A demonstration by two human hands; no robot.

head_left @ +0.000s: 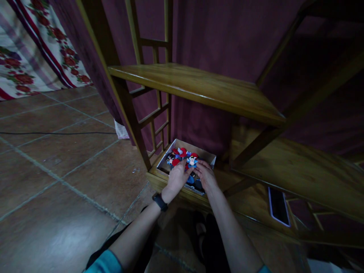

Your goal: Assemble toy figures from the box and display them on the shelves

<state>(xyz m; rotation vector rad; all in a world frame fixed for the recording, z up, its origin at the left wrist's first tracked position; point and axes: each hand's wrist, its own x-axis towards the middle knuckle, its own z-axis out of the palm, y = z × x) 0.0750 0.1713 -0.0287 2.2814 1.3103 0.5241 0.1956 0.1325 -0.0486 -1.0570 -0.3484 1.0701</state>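
A shallow open cardboard box (210, 156) stands on the bottom shelf, with several small red, blue and black toy figures (175, 162) heaped inside. Over the box, my left hand (178, 177) and my right hand (207, 176) meet at the fingertips around a small blue-and-white toy figure (192, 162). The fingers of both hands are bent and closed on it from either side. Parts of the figures below are covered by my hands. On my left wrist is a black watch (160, 202).
A wooden shelf board (193, 81) juts out above the box. Lattice bars (155, 113) stand at its left. A phone (278, 206) lies on the lower shelf to the right. Purple cloth (204, 129) hangs behind. A black cable (57, 133) crosses the tiled floor (71, 197).
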